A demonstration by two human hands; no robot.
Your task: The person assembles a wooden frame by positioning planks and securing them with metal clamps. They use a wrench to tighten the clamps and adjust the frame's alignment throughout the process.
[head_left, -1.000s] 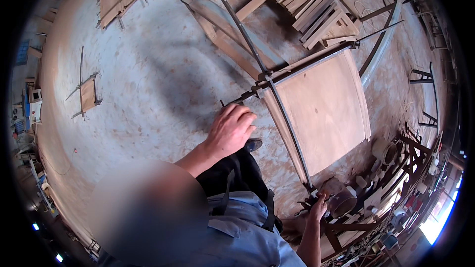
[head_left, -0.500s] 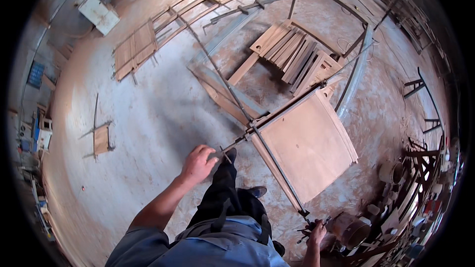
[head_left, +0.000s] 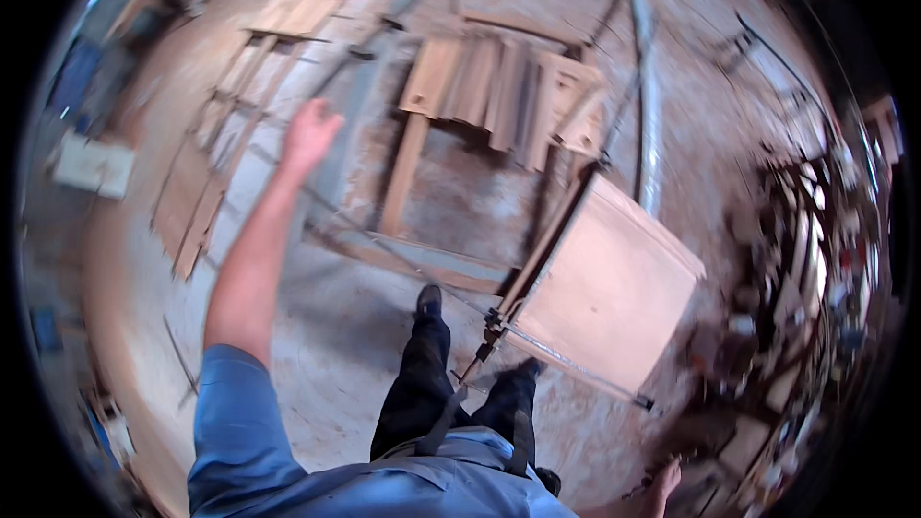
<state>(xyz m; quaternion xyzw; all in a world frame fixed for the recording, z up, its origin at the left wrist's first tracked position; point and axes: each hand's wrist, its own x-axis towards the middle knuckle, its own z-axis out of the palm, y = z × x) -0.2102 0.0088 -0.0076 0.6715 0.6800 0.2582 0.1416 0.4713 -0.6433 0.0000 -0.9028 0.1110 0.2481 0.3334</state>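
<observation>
Blur smears too much for me to read writing on anything. The floor (head_left: 355, 384) is grey, stained with reddish-brown dust, and the room looks to me like a workshop: a metal frame (head_left: 645, 86) ahead with a stack of boards (head_left: 504, 96) inside its outline, a wooden assembly (head_left: 288, 14) beyond its left edge, a white block (head_left: 94, 166) further left, and dark clutter (head_left: 796, 278) along the right.

The wooden panel (head_left: 604, 283) sits at the frame's near right corner; I can't tell whether it rests on it. It is nearly square, and its slightly longer axis slants away from the person and to the right, one corner toward the boards. One bar clamp (head_left: 580, 364) runs along its near edge; a second clamp (head_left: 477, 363) lies along its left edge and juts toward the person's legs.

I have the left hand (head_left: 312, 134) stretched out over the frame's left edge, well apart from the panel, its fingers loosely parted beside the end of a dark bar (head_left: 338, 75); I can't tell whether they touch it. The right hand (head_left: 669, 477) is low, beyond the panel's near corner, next to something small and dark; whether its fingers grip that, I cannot tell.
</observation>
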